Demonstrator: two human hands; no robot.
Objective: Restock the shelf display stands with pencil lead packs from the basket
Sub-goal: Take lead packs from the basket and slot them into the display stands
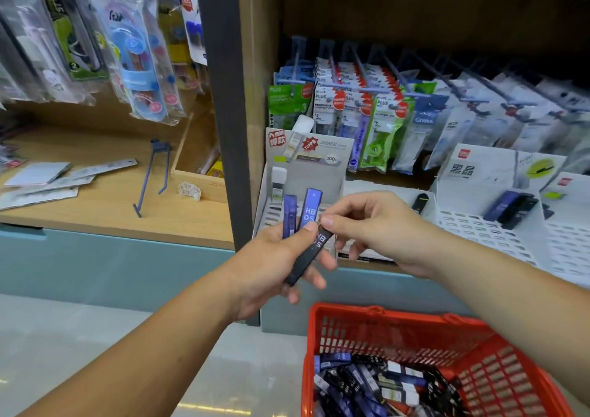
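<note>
Slots in the left display stand (pixel 264 199) lie open; hanging packs (pixel 376 120) crowd in behind and above, dark post (pixel 223 113) walls its left flank, basket (pixel 399 314) open-topped below.

The black pack (pixel 308 257) between the fingers (pixel 329 222) is smooth, dull plastic. The blue packs (pixel 311 207) just behind the fingers are shiny, see-through plastic. Below the fingers, the red basket (pixel 399 316) is shiny plastic. The shelf (pixel 105 203) left of the fingers looks like smooth wood. The bags (pixel 383 129) above the fingers are shiny clear plastic.
</note>
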